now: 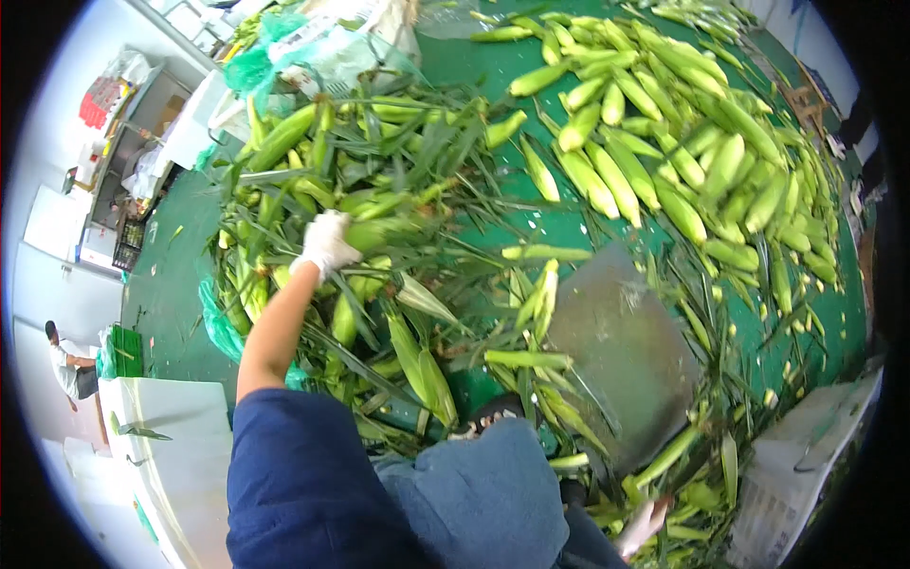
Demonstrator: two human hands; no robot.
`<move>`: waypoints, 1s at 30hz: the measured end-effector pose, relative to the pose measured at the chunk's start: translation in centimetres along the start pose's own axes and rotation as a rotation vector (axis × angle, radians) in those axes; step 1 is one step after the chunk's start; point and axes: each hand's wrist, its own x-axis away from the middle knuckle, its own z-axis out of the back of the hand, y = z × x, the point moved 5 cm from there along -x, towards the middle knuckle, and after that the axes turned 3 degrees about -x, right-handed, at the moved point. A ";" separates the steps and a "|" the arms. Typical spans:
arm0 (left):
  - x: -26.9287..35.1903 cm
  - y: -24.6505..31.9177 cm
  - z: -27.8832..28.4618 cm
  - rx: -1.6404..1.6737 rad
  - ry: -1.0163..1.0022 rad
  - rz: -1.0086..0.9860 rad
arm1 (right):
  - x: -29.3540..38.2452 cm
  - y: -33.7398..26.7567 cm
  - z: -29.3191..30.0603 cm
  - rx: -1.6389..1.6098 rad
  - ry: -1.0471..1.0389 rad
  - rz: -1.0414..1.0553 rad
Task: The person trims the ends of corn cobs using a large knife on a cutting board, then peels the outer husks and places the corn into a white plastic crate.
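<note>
My left hand (326, 244), in a white glove, reaches into a heap of corn in leafy husks (419, 153) and grips a green ear of corn (373, 233), blurred at its far end. Low in the view my right hand (642, 528) is partly seen near corn husks; its fingers and whatever it touches are unclear. A metal sheet or board (625, 355) lies on the green floor with cut stalks and husks around it. At the upper right is a big pile of trimmed ears of corn (682, 142).
White foam boxes (178, 412) stand at the lower left, another white box (800, 462) at the lower right. A person (71, 366) is at the far left beside a green crate (128, 352). Shelves (131, 128) line the left wall; sacks (355, 43) lie behind the heap.
</note>
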 end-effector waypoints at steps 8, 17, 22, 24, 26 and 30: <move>5.9 35.3 4.9 0.957 -0.244 -0.700 | 4.6 6.8 0.2 0.399 0.066 -0.030; 12.5 43.7 -5.1 0.544 -0.348 -0.779 | 4.6 -3.1 -5.7 -0.118 -0.086 -0.114; 12.3 42.5 -9.4 0.744 -0.680 -0.719 | 2.3 -9.5 -11.3 0.240 -0.227 0.233; 12.6 45.0 -9.6 0.954 -0.887 -0.805 | 0.4 -8.9 -9.8 0.533 -0.179 0.274; 14.2 45.2 -5.3 0.900 -1.180 -0.514 | -2.3 -5.7 -6.4 0.547 -0.026 -0.009; 14.1 45.3 -3.0 0.426 -0.433 -0.831 | -3.4 -4.3 -3.3 0.229 -0.043 -0.162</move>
